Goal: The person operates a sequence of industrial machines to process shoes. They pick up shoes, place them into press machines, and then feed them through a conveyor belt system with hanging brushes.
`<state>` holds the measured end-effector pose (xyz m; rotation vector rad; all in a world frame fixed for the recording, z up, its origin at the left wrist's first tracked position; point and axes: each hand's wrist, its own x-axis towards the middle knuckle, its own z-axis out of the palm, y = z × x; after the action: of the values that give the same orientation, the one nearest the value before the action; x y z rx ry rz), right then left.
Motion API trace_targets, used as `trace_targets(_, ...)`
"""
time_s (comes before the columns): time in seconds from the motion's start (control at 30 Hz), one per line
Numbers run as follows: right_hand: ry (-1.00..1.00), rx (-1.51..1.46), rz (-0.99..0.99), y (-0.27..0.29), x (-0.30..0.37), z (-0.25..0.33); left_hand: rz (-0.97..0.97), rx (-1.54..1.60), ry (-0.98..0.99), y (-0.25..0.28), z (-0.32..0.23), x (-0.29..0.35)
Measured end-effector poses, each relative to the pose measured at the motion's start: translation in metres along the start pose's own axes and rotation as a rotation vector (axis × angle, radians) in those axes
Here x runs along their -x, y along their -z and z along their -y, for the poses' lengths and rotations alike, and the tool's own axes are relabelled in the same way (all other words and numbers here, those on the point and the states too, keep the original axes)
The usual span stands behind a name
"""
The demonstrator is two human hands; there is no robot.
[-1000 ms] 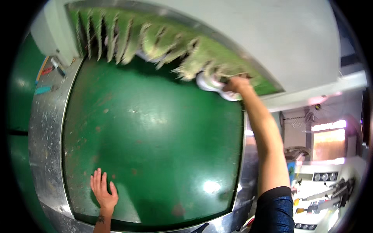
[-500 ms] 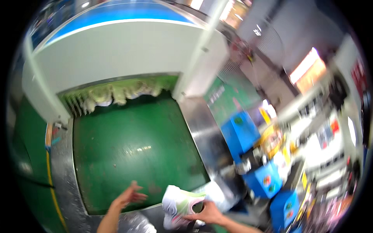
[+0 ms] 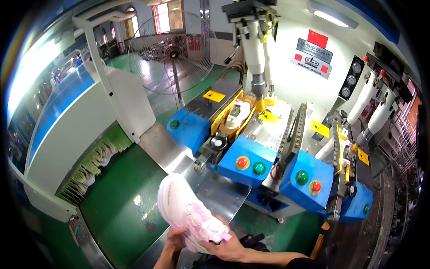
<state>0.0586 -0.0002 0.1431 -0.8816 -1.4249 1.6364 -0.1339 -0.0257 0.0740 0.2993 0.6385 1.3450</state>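
A white and pale pink sports shoe (image 3: 183, 204) is in both my hands, low in the middle of the view. Its rounded white end points up and away, and a patterned pink area lies nearer me. My left hand (image 3: 176, 237) closes on its left side near the lower end. On the lower right, my right hand (image 3: 227, 245) wraps round the end with a small pink tab. Parts of the shoe's lower end are hidden by my fingers. A second white, green and pink shoe (image 3: 238, 113) sits in the pressing machine ahead.
Left of me, a green belt (image 3: 121, 197) runs under a white housing (image 3: 83, 130) with a fringed curtain. Blue control boxes (image 3: 247, 161) with red and green buttons front the machine. A metal ledge (image 3: 219, 190) lies between. A large fan (image 3: 174, 54) stands behind.
My view has swung right toward the machine. My left hand, open and apart from the shoe before, now grips it together with my right. The shoe has been turned and shows another face.
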Motion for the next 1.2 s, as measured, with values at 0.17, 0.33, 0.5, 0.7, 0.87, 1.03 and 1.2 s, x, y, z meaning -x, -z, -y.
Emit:
trace_targets(0.17, 0.108, 0.171, 0.064, 0.103, -0.017, 0.010, -0.121, -0.120, -0.175, -0.074, 0.059, -0.062)
trace_targets(0.33, -0.116, 0.112, -0.159, 0.154, -0.024, 0.011, -0.228, -0.466, -0.598, -0.117, 0.021, -0.185)
trace_targets(0.5, -0.184, 0.286, -0.258, 0.151, -0.053, 0.047, -0.194, -1.435, -0.791, -0.101, -0.056, -0.405)
trace_targets(0.7, -0.113, 0.291, -0.375, 0.128, -0.095, 0.058, 0.081, -1.674, -0.659, -0.081, -0.062, -0.542)
trace_targets(0.87, -0.510, 0.117, -0.487, 0.136, -0.122, 0.070, 0.150, -1.430, -0.494, -0.129, -0.089, -0.546)
trace_targets(1.03, -0.491, 0.306, -0.504, 0.137, -0.179, 0.076, 0.204, -0.351, -0.007, -0.090, -0.166, -0.448)
trace_targets(1.2, -0.607, -0.059, -0.581, 0.161, -0.323, 0.084, -0.260, -0.099, -0.392, 0.034, -0.144, -0.293)
